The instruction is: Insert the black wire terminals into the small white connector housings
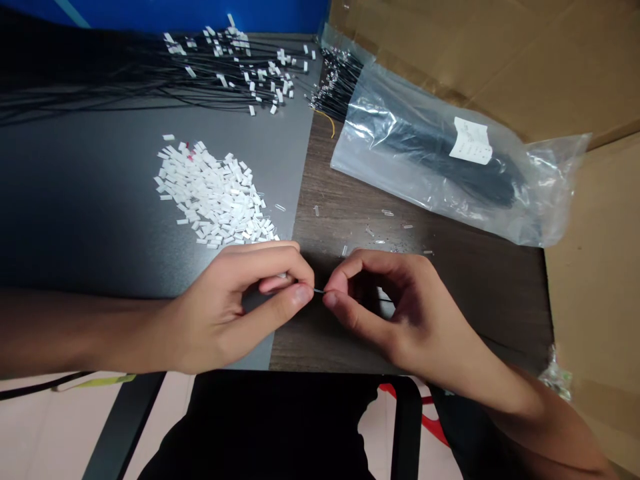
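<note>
My left hand (240,300) is closed in a pinch on a small white plastic connector housing (284,276) at its fingertips. My right hand (390,307) is pinched on a thin black wire (385,300) whose metal tip (319,291) points at the left fingertips. The two hands almost touch above the near table edge. A heap of white connector housings (215,200) lies just beyond my left hand.
Finished black wires with white connectors (235,63) lie fanned at the back. A clear plastic bag of black wires (440,153) with a white label lies at the right. Loose small clear bits (370,227) dot the wood table (475,280). Cardboard (590,67) walls the right side.
</note>
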Available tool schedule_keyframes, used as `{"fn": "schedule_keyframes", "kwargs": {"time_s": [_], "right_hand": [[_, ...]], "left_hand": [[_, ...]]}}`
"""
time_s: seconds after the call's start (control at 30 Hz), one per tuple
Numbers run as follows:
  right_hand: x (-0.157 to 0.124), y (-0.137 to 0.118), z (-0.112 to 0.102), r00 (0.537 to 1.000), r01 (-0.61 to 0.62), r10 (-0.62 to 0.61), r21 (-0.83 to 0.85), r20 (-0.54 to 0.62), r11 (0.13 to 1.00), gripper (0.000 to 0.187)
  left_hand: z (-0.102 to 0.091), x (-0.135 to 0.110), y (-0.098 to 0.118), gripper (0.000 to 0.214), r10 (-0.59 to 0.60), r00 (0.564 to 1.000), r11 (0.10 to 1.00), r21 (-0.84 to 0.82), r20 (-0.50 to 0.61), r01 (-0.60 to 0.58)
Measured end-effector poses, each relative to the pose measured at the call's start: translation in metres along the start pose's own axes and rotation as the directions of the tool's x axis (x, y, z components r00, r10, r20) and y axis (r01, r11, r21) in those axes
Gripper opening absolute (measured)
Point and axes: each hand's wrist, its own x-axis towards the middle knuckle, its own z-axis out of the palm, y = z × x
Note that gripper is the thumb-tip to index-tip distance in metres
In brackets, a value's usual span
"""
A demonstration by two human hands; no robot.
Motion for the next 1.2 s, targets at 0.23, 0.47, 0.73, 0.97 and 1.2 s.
{"fn": "schedule_keyframes", "kwargs": {"time_s": [0.23, 0.47, 0.73, 0.97, 1.2], "right_hand": [[-0.003, 0.001, 0.005, 0.997, 0.05, -0.052, -0.031, -0.062, 0.998, 0.007], [0.002, -0.001, 0.002, 0.997, -0.072, 0.078, 0.198, -0.022, 0.978, 0.023], [0.008, 0.002, -0.005, 0.995, -0.094, 0.081, 0.28, 0.058, 0.955, 0.033], [0.006, 0.003, -0.003, 0.997, -0.068, 0.06, 0.293, 0.038, 0.954, 0.026], [0.006, 0.002, -0.003, 0.996, -0.083, 0.074, 0.268, 0.041, 0.96, 0.025]], "left_hand": [[0.005, 0.001, -0.005, 0.022, 0.036, 0.999, 0.999, 0.007, -0.014, -0.036], [-0.001, -0.002, -0.006, 0.027, -0.009, 1.0, 1.0, -0.021, 0.002, 0.009], [0.001, 0.005, -0.01, 0.048, 0.004, 0.999, 1.0, -0.008, -0.053, -0.004], [0.001, 0.009, -0.004, 0.036, -0.056, 0.994, 0.997, -0.051, -0.094, 0.051], [0.005, 0.005, -0.007, 0.028, -0.091, 0.992, 0.978, -0.195, -0.093, 0.071]]}}
